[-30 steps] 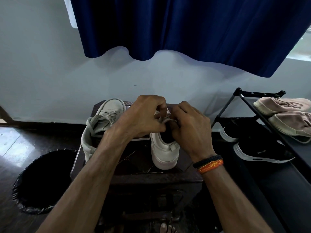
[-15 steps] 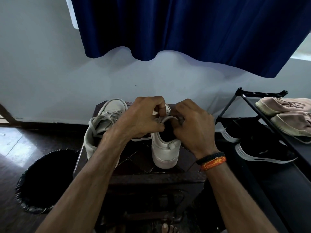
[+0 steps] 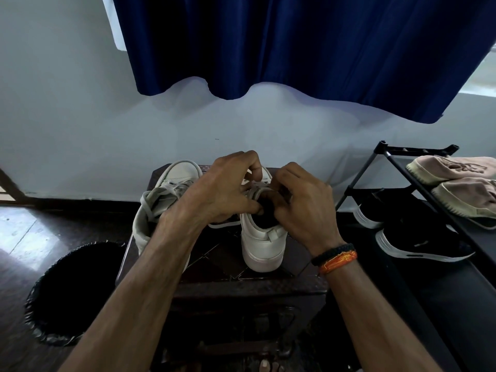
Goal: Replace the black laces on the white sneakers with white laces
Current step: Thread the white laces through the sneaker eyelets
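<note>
Two white sneakers stand on a dark wooden stool (image 3: 241,285), heels toward me. The left sneaker (image 3: 166,200) carries pale laces, loosely threaded. Over the tongue of the right sneaker (image 3: 261,245) both hands work close together. My left hand (image 3: 228,191) pinches a white lace (image 3: 253,190) near the top eyelets, fingers curled. My right hand (image 3: 303,208) curls round the sneaker's right collar with its fingertips on the lace area. The hands hide the eyelets and most of the lace.
A black bin (image 3: 72,294) with a liner stands on the floor to the left. A black shoe rack (image 3: 402,167) at right holds beige shoes (image 3: 456,170) above and black sneakers (image 3: 418,242) below. A blue curtain (image 3: 295,49) hangs over the wall.
Both hands have stayed over the right sneaker's tongue. The left fingers have lifted a little and the lace now shows between the two hands.
</note>
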